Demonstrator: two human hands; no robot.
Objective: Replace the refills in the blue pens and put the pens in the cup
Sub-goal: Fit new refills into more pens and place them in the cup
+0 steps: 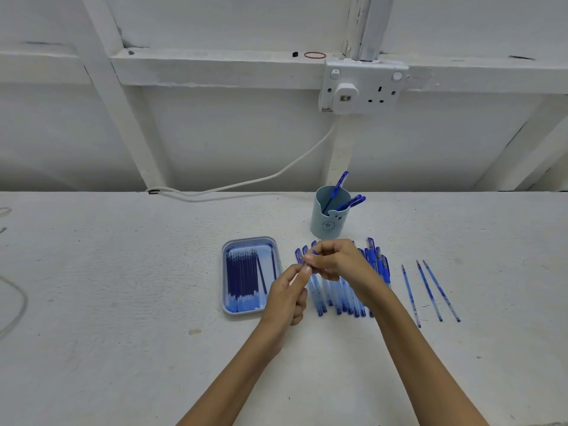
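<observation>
While upright, cup (325,223): perhaps 3 pens (340,181)

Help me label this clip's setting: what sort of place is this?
Likely a bare workshop or utility room bench set up for hand assembly: a rough white-painted table, a painted wall with exposed beams, and a surface-mounted socket fed by conduit.

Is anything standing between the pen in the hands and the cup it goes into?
Nothing visible does. The left hand and right hand pinch the pen above the row of pens. The cup stands just beyond, its mouth open; three pens already lean inside, toward its right side.
</observation>
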